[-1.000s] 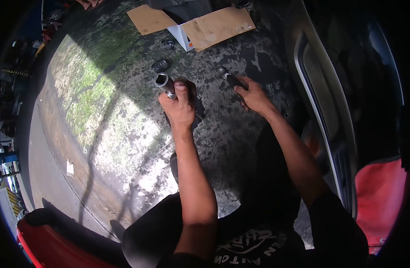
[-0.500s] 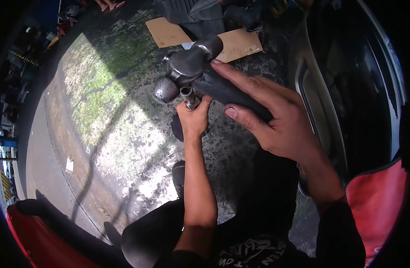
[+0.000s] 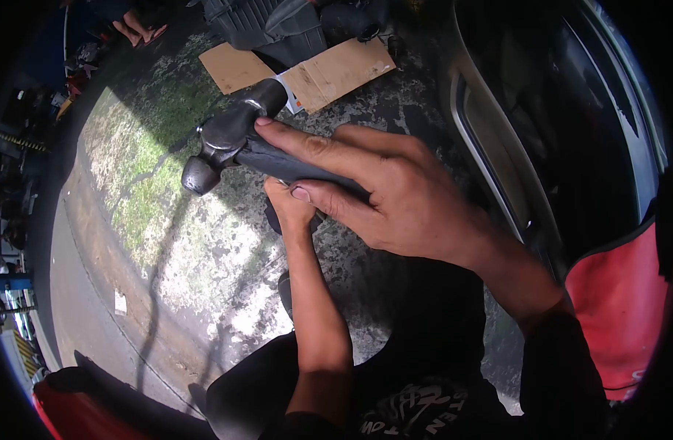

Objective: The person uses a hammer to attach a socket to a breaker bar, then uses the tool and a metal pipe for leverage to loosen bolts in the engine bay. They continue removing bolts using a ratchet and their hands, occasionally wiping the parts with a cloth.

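My right hand (image 3: 402, 187) grips the dark handle of a ball-peen hammer (image 3: 230, 130), index finger stretched along it toward the head. The steel head hangs tilted at the left, its rounded end lowest. Lower down and behind the handle, my left hand (image 3: 291, 207) is closed; the hammer and my right thumb cover its fingertips. The hollow metal socket it holds is almost wholly hidden now, with only a sliver of metal at the handle's edge.
Flattened cardboard (image 3: 344, 72) lies on the stained floor beside a black ribbed plastic part (image 3: 266, 29). A dark car panel (image 3: 571, 132) stands at the right, with a red cover (image 3: 615, 315) below it. Another person's feet (image 3: 137, 31) show at the upper left.
The hammer and my right hand have moved left and slightly down across the view. The handle now covers the socket's open end, which showed before. The camera view has shifted a little.
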### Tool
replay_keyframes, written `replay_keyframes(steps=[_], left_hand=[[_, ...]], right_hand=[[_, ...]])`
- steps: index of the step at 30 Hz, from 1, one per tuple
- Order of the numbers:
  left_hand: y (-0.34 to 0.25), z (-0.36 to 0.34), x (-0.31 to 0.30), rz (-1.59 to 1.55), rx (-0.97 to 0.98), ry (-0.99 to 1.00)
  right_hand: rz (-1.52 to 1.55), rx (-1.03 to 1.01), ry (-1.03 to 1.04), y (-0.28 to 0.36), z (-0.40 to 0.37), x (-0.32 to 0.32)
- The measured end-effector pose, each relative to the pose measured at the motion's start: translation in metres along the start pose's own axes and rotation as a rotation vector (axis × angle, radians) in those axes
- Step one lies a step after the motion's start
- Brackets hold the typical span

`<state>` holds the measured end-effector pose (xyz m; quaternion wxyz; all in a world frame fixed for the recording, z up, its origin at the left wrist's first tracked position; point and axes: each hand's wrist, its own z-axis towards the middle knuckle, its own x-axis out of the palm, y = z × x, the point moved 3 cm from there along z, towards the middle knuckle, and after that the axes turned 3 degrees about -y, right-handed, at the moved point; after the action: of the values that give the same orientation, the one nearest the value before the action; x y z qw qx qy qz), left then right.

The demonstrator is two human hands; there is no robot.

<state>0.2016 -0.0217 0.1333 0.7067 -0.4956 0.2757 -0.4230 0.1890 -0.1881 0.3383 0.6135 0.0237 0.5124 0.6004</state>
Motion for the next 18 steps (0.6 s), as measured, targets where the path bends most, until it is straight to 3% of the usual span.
replay_keyframes(steps=[2, 3, 10, 18], left_hand=[[-0.009, 0.002, -0.002, -0.07, -0.026, -0.037], [-0.027, 0.0, -0.005, -0.063, -0.067, -0.076], [-0.018, -0.003, -0.01, 0.001, -0.105, -0.117], [-0.039, 0.002, -0.005, 0.185, -0.004, -0.09]], right_hand=[[-0.039, -0.052, -0.059, 0.001, 0.005, -0.004], [-0.039, -0.036, -0.045, 0.0, 0.005, -0.005], [-0.049, 0.031, 0.106, -0.005, -0.002, 0.001], [-0.124, 0.037, 0.168, -0.015, -0.004, 0.01]])
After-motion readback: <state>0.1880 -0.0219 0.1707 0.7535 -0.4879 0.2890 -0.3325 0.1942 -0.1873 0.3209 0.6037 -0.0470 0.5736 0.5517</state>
